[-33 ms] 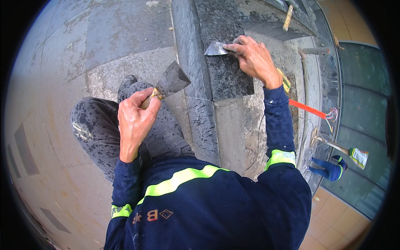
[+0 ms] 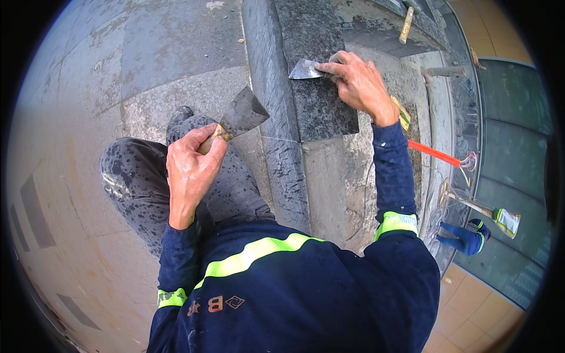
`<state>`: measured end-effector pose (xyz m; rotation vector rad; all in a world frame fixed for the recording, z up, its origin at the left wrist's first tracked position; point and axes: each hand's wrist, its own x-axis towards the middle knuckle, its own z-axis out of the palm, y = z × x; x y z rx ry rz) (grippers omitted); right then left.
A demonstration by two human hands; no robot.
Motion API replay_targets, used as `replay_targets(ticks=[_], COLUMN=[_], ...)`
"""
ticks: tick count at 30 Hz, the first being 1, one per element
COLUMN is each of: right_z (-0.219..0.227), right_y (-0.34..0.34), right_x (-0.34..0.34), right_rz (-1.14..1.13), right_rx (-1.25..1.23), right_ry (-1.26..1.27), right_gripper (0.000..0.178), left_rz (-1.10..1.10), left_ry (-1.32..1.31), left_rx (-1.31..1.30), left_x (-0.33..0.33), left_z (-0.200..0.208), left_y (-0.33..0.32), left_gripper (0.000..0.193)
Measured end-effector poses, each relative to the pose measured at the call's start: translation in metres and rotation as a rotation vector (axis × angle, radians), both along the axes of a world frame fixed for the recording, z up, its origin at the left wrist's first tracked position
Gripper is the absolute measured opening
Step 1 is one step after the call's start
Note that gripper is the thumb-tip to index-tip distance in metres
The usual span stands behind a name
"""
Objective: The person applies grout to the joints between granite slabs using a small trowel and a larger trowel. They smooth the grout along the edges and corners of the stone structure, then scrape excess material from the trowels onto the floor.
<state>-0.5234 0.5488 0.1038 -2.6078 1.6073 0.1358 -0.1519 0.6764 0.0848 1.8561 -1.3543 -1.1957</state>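
Soft daylt, edges v. warped

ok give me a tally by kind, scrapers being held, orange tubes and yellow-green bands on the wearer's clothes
Scrapers: 2, one in the left hand, one in the right hand
Orange tube: 1
Yellow-green bands: 3
Total: 6

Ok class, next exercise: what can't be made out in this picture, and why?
In the head view:
Right scraper: handle hidden by the right hand.
Left scraper: handle partly covered by the left hand.
Dark slab: far end cut off by the picture's top edge.
Distant person: too small to see what the hands hold.
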Motion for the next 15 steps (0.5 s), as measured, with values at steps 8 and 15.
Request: replay_targets(ticks=[8,15], right_z=[0.01,0.056], right_y=[0.002,0.021], right_x=[-0.003,-0.008], right_rz=[-0.021,-0.044], right_rx=[0.039,0.237], right_ry=[0.006,-0.476], right_gripper=[0.048,0.048], left_rz=[0.006,-0.07], left_ry=[0.022,0.357], left_rx=[-0.015,0.079], left_x=[-0.002,0.004], left_z=[-0.007,-0.012], left_y=[-0.004,-0.015], left_gripper=[0.046,0.038])
